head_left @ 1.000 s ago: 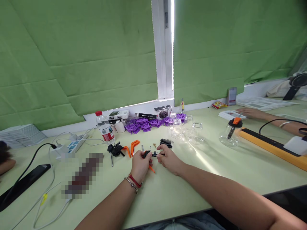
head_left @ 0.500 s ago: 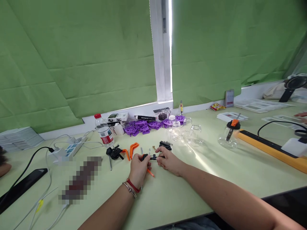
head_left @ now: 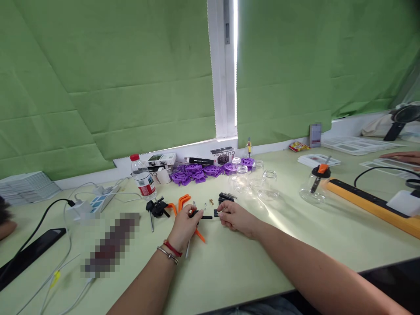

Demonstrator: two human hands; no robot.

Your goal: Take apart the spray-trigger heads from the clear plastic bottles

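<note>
Working at a pale tabletop [head_left: 236, 271], you have both hands near its middle, a short way apart. From the left, a red-capped bottle [head_left: 144, 181] stands behind a jumble of black parts [head_left: 157, 208] lying beside orange bent pieces [head_left: 183, 202]. Next comes your left hand [head_left: 184, 225], thumb and fingers pressed together around a black part whose body they largely hide. A thin metal rod [head_left: 187, 249] and an orange strip [head_left: 199, 236] show below that hand, and a slim black bar [head_left: 206, 217] points from it toward your other hand. The bar looks light, stiff and smooth, probably plastic; its thicker end, inside your fingers, seems the surest hold, since the slender tip could slip or bend. Past the tip, beyond a narrow gap, sits a small black piece [head_left: 216, 213], pinched at its right end by the fingertips of your right hand [head_left: 238, 217]. It appears nearly weightless and rigid, best held by its edges; it could easily be dropped. Small brass-coloured bits [head_left: 211, 201] lie behind the gap, and black strips [head_left: 226, 197] lie behind your right hand. Farther right stand clear jars [head_left: 269, 178], likely slick and breakable if glass.
</note>
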